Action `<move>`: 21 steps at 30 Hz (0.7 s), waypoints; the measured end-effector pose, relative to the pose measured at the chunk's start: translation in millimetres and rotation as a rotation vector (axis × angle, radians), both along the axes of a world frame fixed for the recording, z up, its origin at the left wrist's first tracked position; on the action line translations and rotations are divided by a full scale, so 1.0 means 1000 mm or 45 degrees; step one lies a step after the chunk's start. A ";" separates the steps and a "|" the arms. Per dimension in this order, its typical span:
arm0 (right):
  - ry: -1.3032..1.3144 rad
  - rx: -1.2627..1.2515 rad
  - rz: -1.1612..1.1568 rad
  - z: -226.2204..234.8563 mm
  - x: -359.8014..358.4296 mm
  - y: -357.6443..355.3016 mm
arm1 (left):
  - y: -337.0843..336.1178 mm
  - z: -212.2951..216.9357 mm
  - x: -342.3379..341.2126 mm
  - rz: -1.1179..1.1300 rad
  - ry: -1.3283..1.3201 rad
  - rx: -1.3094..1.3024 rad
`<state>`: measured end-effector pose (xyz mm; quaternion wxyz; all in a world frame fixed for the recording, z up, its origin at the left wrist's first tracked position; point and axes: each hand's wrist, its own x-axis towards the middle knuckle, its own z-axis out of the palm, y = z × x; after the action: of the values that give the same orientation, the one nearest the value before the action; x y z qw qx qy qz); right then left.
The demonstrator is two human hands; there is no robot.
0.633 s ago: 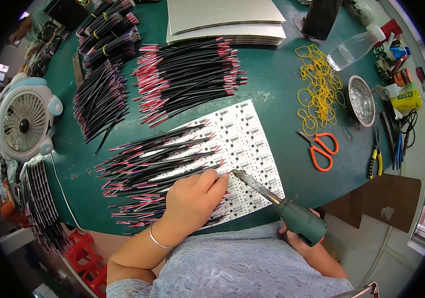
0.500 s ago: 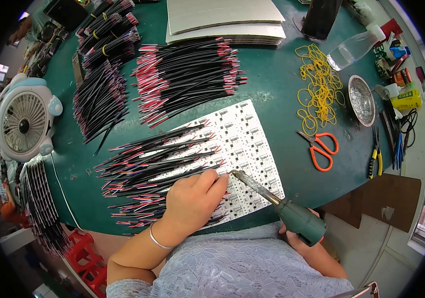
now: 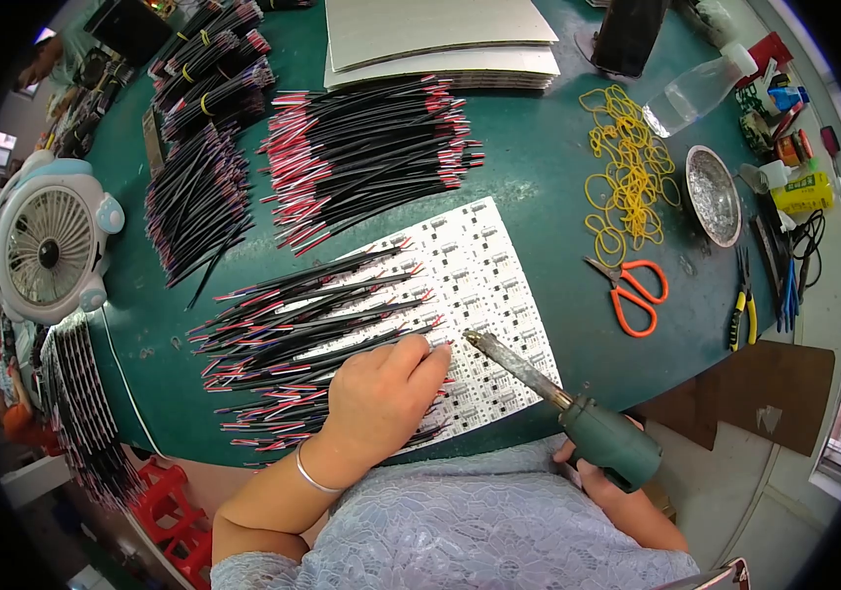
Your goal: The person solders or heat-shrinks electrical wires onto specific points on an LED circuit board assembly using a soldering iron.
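My left hand (image 3: pixel 378 398), with a bracelet on its wrist, is closed in a pinch over a white circuit board panel (image 3: pixel 494 285), apparently on a thin wire whose length is mostly hidden. Rows of black-sleeved wires (image 3: pixel 312 346) with red and white ends lie across the panel's left part, some under that hand. My right hand (image 3: pixel 600 484) is wrapped round the green handle of a soldering iron (image 3: pixel 605 440), and the handle hides part of its fingers. The iron's metal tip points up and left over the panel, a short way right of my left fingertips, apart from them.
Behind lie a heap of wires (image 3: pixel 366 157), tied bundles (image 3: pixel 214 88) and card sheets (image 3: pixel 440 34). To the right are yellow rubber bands (image 3: pixel 627 177), orange-handled scissors (image 3: pixel 627 295), a metal bowl (image 3: pixel 714 197), pliers (image 3: pixel 743 300) and a bottle (image 3: pixel 696 93). A fan (image 3: pixel 47 246) stands left.
The soldering iron in my right hand has drawn back to the right, so its tip is farther from my left fingers. My left hand has stayed nearly still.
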<state>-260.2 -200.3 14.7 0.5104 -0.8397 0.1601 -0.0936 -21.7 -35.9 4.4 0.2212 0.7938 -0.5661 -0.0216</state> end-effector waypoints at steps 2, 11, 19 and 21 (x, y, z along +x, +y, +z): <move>-0.020 0.136 -0.104 -0.001 0.000 0.008 | 0.000 -0.001 0.000 -0.005 0.010 -0.007; -0.002 0.192 -0.164 -0.013 -0.011 0.012 | -0.001 -0.002 0.003 0.010 0.130 -0.071; 0.013 0.064 -0.155 -0.020 -0.012 0.012 | -0.001 -0.005 0.001 -0.001 0.020 -0.070; 0.015 0.188 -0.062 -0.021 -0.015 0.009 | 0.000 -0.004 0.001 0.000 0.019 -0.064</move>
<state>-274.8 -191.0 -6.0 0.5675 -0.7962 0.1899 -0.0892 -20.8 -36.3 0.3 0.2455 0.7878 -0.5647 -0.0134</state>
